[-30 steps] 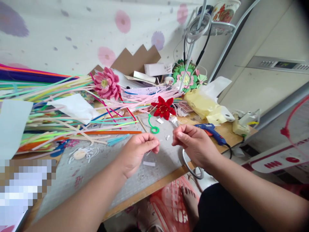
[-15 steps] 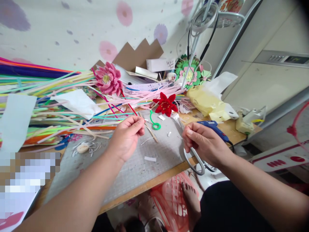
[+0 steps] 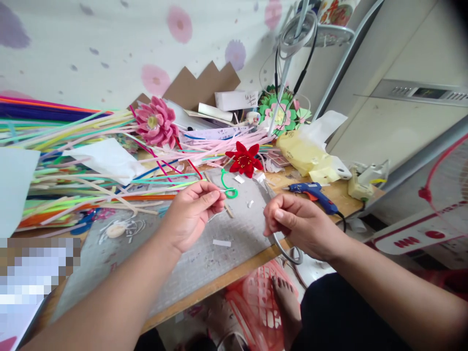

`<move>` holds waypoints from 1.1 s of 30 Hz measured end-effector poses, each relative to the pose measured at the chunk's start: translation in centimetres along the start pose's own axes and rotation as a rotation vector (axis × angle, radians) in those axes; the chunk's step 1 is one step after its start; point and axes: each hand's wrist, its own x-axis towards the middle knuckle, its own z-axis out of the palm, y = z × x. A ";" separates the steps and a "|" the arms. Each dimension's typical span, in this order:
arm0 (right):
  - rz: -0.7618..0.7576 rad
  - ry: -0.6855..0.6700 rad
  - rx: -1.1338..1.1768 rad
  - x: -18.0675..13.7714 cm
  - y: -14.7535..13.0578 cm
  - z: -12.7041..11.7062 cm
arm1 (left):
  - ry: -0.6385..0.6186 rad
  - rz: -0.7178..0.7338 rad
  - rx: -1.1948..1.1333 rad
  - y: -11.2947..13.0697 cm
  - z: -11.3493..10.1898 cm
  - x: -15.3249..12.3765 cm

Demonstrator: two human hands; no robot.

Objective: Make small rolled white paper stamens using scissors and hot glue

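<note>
Scissors point(image 3: 282, 246) in closed right hand point(image 3: 298, 224) at table edge point(image 3: 226, 280), wire point(image 3: 224, 191) perhaps pinched in left hand point(image 3: 192, 214), mat point(image 3: 204, 256) between.

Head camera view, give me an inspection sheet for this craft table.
Surface: grey mat on a wooden table, paper scraps scattered.
Job's things: pale strand; scissors.
Clutter: pipe cleaners, pink flower, red flower, green loop, blue glue gun, yellow bag.
Hands: left hand pinches the pale strand; right hand grips the scissors.
Cables: black cable hanging on the lamp stand; glue gun cord off the table edge.
Surroundings: fan at right, red basket under the table.
</note>
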 end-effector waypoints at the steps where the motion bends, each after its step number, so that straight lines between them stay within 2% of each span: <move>1: 0.006 -0.007 0.007 0.0 0.0 0.0 | -0.002 -0.003 -0.003 0.0 0.0 0.0; 5: 0.027 -0.035 -0.026 0.0 0.0 -0.1 | 0.004 -0.007 -0.021 0.0 0.1 0.0; 9: -0.024 -0.105 -0.242 -0.1 -0.7 -0.2 | 0.001 -0.010 -0.025 0.0 0.1 0.0; 11: 0.049 -0.156 -0.316 -0.3 -1.1 -0.3 | -0.012 -0.008 -0.022 0.0 0.1 0.0; 14: 0.229 -0.163 -0.273 -0.5 -1.3 -0.3 | -0.029 -0.014 -0.014 0.0 0.2 -0.2; 17: 0.259 -0.152 -0.211 -0.6 -1.3 -0.3 | -0.034 -0.022 -0.015 -0.1 0.3 -0.3; 20: 0.224 -0.183 -0.178 -0.4 -1.2 -0.1 | -0.036 -0.036 -0.024 -0.1 0.4 -0.4; 23: 0.121 -0.171 -0.241 -0.1 -1.1 0.1 | -0.060 -0.057 -0.031 -0.2 0.5 -0.4; 29: -0.009 0.050 -0.345 1.0 -0.1 1.0 | -0.126 -0.103 -0.031 -0.5 0.7 -0.9; 33: -0.118 0.142 -0.391 1.8 0.6 2.4 | -0.155 -0.108 -0.017 -0.8 0.9 -1.1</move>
